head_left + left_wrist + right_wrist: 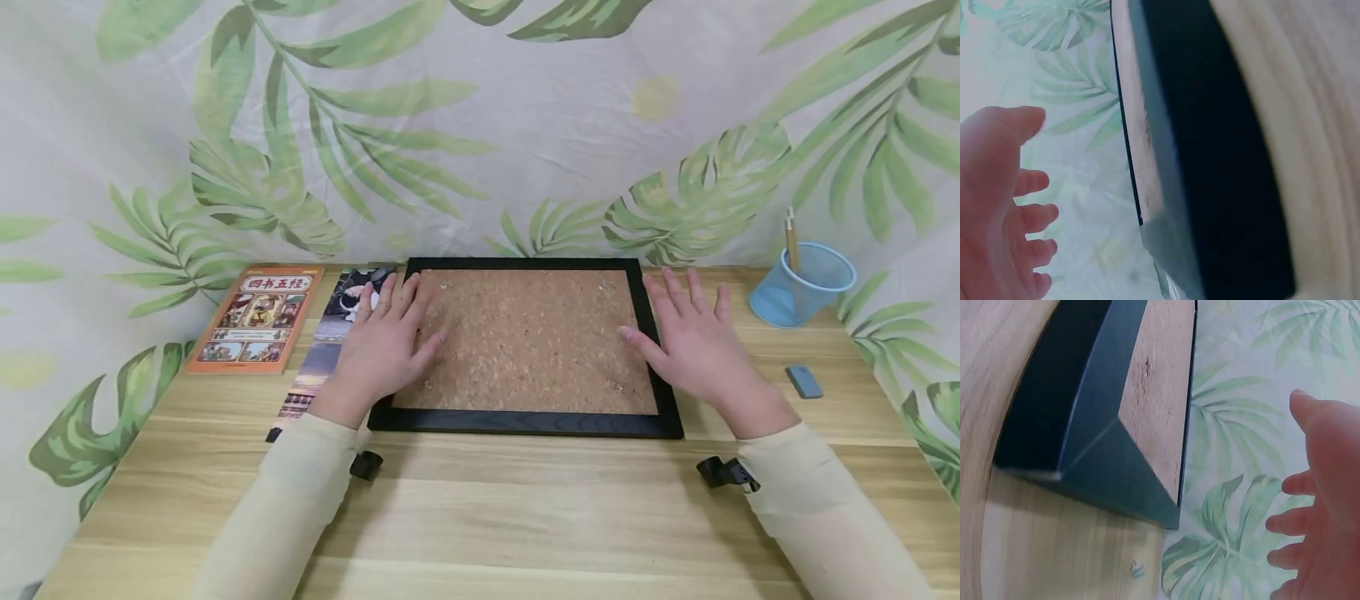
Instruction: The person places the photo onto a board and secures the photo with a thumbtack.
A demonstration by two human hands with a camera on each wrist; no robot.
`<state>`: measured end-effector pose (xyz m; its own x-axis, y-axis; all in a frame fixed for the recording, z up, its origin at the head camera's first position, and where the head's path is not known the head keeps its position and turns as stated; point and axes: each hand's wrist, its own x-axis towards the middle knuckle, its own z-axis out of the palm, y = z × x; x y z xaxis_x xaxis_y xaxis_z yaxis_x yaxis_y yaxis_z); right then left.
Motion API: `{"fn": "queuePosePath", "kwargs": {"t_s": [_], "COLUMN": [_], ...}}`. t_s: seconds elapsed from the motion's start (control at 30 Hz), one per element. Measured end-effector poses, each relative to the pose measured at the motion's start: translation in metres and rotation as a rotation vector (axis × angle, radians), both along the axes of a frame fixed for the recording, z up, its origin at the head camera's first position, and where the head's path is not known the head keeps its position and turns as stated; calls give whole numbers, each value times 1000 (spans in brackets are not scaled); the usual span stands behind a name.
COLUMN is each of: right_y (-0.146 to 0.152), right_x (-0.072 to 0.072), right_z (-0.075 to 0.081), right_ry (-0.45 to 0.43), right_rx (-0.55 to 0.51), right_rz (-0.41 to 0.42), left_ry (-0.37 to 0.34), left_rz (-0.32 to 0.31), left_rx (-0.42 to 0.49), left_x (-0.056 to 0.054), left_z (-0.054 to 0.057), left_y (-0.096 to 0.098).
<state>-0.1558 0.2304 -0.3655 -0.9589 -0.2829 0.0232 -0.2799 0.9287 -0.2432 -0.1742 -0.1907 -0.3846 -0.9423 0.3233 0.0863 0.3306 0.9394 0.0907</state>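
A cork board (525, 342) with a black frame (525, 422) lies flat on the wooden table. Over its left edge is my left hand (384, 346), fingers spread and pointing away from me, thumb above the cork. My right hand (697, 343) is at the right edge, its thumb reaching over the frame and the other fingers outside it. Neither hand holds anything. In the left wrist view a gap shows between the left hand (997, 194) and the frame (1210, 150); the right wrist view likewise shows the right hand (1332, 494) apart from the frame (1122, 469).
Left of the board lie printed pictures (318, 358), partly covered by the left hand and forearm, and an orange booklet (255, 321). At the right stand a blue mesh cup (776, 304) holding a pencil (791, 237) and, nearer, a blue-grey eraser (804, 382). A leaf-patterned cloth (540, 125) hangs behind.
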Motion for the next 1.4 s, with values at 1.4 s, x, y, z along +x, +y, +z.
{"fn": "queuePosePath", "kwargs": {"t_s": [1.4], "right_y": [68], "right_x": [-33], "right_z": [-38], "right_ry": [-63], "right_rx": [-293], "right_rz": [-4], "left_ry": [-206], "left_rz": [390], "left_rx": [203], "left_x": [-38], "left_z": [-5], "left_y": [-105]}}
